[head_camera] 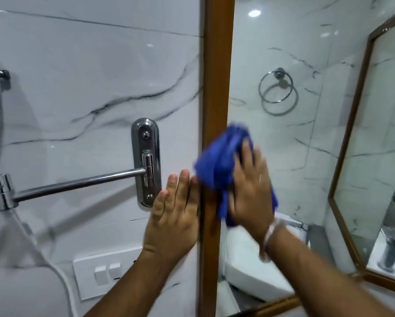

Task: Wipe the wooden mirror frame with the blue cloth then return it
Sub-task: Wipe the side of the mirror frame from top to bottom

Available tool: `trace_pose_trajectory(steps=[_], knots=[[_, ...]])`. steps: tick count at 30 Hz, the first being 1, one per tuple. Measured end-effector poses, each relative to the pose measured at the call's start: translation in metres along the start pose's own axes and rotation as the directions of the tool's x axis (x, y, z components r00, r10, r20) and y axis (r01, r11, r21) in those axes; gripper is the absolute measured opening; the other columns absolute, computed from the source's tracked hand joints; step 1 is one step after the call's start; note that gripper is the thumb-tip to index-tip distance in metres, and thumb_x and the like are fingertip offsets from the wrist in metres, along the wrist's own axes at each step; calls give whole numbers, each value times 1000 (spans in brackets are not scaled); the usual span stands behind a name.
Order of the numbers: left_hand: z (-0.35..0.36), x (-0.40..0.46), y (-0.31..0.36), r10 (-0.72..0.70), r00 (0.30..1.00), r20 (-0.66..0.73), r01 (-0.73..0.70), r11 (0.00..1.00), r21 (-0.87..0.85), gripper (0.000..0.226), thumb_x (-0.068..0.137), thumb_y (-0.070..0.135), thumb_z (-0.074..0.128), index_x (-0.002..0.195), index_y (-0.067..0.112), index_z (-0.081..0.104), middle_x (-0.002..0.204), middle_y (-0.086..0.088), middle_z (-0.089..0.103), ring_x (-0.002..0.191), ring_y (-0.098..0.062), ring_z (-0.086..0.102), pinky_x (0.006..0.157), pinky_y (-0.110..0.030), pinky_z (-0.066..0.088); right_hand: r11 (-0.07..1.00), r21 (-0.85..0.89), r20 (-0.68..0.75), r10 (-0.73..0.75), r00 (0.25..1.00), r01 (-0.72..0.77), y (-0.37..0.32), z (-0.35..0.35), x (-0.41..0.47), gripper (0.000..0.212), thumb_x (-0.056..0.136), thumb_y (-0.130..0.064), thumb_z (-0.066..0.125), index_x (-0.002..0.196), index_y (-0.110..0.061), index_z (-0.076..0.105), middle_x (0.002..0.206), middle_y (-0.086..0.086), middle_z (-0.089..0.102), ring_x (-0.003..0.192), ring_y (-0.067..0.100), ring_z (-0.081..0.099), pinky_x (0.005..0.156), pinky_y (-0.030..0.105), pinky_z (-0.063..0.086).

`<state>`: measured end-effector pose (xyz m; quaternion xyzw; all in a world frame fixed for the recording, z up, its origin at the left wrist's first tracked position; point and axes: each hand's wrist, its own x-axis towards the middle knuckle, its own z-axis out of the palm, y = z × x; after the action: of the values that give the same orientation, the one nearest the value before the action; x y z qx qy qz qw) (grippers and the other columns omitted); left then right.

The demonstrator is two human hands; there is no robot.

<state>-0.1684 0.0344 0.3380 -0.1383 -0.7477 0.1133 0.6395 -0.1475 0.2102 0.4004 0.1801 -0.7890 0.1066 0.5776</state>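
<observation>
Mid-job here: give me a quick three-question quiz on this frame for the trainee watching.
1. True or false: the right hand presses the blue cloth against the wooden mirror frame.
2. Where does the left hand rest? A) on the chrome swing arm B) flat on the marble wall beside the frame C) on the switch plate
3. Fill in: the mirror reflects a chrome towel ____.

Key: 1 true; 2 B; 3 ring.
</observation>
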Motion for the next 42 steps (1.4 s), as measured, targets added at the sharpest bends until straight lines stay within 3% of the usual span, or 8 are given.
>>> trace_pose_trajectory(steps=[4,9,19,24,28,32,39,42], knots=[[3,-1,0,15,1000,-23,-14,1000,14,70,92,31,48,154,3,32,160,-20,24,151,-37,19,122,-44,7,998,-23,-175,52,983,-57,2,-20,107,65,83,-18,50,144,-4,35,154,24,27,143,42,21,118,51,21],[2,-2,-1,3,999,-52,-5,1000,-27,66,95,32,44,153,4,34,161,-19,24,150,-34,22,122,-44,8,997,50,-193,70,979,-62,-3,10,21,65,84,-19,49,146,-13,31,157,12,21,146,33,15,120,43,15],[-2,0,-2,8,1000,-24,-8,1000,-2,66,98,30,40,156,4,26,162,-21,19,152,-35,13,122,-46,7,937,-307,514,17,858,165,-4,40,-258,37,84,-33,43,118,-19,48,123,13,66,147,37,-8,118,45,6],[-1,0,-1,5,1000,-10,-6,999,-46,70,95,34,44,156,4,27,162,-21,17,151,-36,16,123,-46,4,1000,-5,90,5,996,-5,-8,11,-74,56,82,-21,47,136,-4,41,144,26,36,141,43,18,108,58,35],[1,-1,-1,-1,999,-52,-1,999,-53,71,92,31,54,155,4,31,162,-19,22,150,-34,20,122,-46,10,998,-20,-182,62,981,-67,0,-19,105,65,79,-10,51,142,-1,37,150,28,31,140,48,23,115,55,25],[4,-3,-1,-12,997,-70,7,998,-67,68,95,31,51,155,5,32,162,-18,22,151,-33,20,123,-45,8,997,4,-245,71,967,-72,5,-3,88,66,82,-16,48,145,-8,33,154,24,27,144,40,18,120,45,17],[-2,-2,-2,2,1000,-27,-3,1000,-30,65,96,29,45,155,6,30,161,-18,21,149,-32,20,121,-45,7,963,-270,403,88,911,26,-22,54,-252,51,78,-28,58,126,-12,50,159,17,4,147,31,-12,116,43,4],[-4,0,-3,4,1000,-14,-5,1000,-31,68,97,31,46,156,5,27,162,-19,18,150,-32,17,121,-46,7,946,-313,472,79,878,83,-24,48,-265,70,74,-29,47,140,-11,32,159,21,10,146,35,-14,113,42,6]])
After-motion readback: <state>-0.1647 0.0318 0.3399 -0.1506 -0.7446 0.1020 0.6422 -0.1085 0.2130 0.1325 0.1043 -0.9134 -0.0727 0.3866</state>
